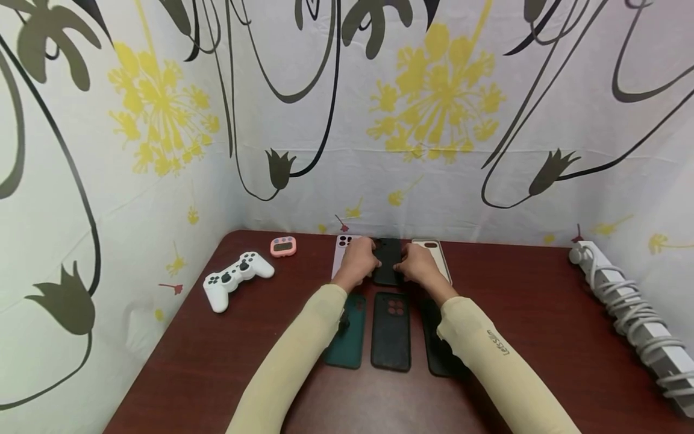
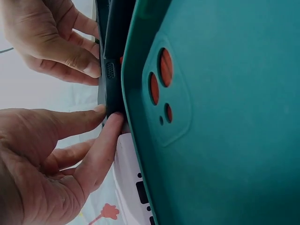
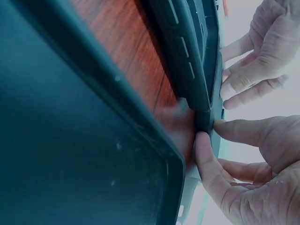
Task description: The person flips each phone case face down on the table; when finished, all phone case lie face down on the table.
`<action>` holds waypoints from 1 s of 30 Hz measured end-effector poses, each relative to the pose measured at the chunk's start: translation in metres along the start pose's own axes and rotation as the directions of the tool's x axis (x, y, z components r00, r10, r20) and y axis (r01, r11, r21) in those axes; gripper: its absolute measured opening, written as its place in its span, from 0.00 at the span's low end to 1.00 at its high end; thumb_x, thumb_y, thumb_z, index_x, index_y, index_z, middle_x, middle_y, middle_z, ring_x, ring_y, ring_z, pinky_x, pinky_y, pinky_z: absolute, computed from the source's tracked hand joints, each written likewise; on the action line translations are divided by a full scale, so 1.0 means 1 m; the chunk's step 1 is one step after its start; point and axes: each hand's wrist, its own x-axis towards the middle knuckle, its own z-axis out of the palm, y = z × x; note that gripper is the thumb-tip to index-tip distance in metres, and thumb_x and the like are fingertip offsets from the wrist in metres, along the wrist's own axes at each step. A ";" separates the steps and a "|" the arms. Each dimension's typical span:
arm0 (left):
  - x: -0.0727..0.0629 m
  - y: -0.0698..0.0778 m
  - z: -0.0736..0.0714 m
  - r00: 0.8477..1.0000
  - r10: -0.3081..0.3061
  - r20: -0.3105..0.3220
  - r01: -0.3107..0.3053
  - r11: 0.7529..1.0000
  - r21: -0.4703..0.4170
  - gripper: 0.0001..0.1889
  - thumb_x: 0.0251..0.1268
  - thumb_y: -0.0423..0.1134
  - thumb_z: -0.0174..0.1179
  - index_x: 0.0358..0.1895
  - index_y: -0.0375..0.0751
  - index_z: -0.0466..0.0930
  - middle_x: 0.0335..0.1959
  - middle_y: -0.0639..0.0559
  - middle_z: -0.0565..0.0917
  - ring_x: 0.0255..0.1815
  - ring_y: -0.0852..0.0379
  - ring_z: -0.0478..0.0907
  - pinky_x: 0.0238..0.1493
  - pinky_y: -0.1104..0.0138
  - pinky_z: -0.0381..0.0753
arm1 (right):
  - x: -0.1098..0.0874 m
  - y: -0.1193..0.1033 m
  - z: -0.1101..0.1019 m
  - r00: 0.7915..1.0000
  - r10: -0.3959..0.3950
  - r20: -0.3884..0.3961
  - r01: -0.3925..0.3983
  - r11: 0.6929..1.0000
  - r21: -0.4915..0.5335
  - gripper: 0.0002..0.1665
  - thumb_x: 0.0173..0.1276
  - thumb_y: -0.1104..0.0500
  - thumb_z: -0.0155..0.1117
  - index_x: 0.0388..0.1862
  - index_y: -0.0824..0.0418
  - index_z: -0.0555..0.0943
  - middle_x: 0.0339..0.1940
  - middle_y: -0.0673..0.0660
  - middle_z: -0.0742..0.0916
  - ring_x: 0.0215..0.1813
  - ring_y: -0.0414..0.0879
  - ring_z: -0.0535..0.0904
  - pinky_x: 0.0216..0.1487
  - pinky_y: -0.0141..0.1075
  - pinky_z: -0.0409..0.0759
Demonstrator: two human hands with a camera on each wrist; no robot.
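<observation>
The person's left hand point(image 1: 356, 260) and right hand point(image 1: 418, 264) each pinch an edge of one black phone case point(image 1: 387, 263) at the back of the desk point(image 1: 520, 325), thumbs and fingers clamped on its opposite sides. Taking the wall as twelve, I see a lilac case point(image 1: 338, 256) at its nine o'clock, a cream one point(image 1: 440, 259) at three, a teal case point(image 1: 349, 345) at seven, another dark case point(image 1: 391, 339) at six. A white game controller point(image 1: 234, 277) sits well off toward nine, and a corded power strip point(image 1: 634, 313) toward four.
</observation>
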 end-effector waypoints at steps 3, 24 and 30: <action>-0.001 -0.001 0.000 1.000 0.007 -0.007 -0.007 1.000 -0.003 0.26 0.71 0.34 0.70 0.71 0.39 0.79 0.32 0.44 0.90 0.25 0.53 0.88 0.22 0.66 0.82 | -0.001 0.001 0.001 1.000 0.009 0.007 -0.010 0.999 0.041 0.34 0.74 0.61 0.71 0.72 0.75 0.73 0.61 0.74 0.85 0.35 0.50 0.91 0.36 0.38 0.91; 0.012 0.017 0.009 0.999 0.027 -0.027 -0.033 0.962 -0.270 0.29 0.75 0.34 0.66 0.76 0.38 0.71 0.60 0.44 0.87 0.55 0.45 0.87 0.54 0.56 0.89 | -0.011 0.049 -0.042 0.978 -0.109 -0.180 0.133 0.983 0.129 0.26 0.78 0.61 0.63 0.69 0.73 0.75 0.52 0.71 0.86 0.39 0.59 0.91 0.35 0.41 0.92; 0.014 0.027 0.025 0.991 0.060 0.119 0.028 0.781 -0.623 0.30 0.75 0.26 0.62 0.77 0.33 0.67 0.67 0.33 0.81 0.58 0.39 0.87 0.56 0.51 0.91 | -0.015 0.068 -0.050 0.970 -0.068 -0.234 0.082 0.995 0.051 0.24 0.78 0.56 0.63 0.65 0.70 0.78 0.51 0.67 0.88 0.36 0.49 0.89 0.32 0.34 0.85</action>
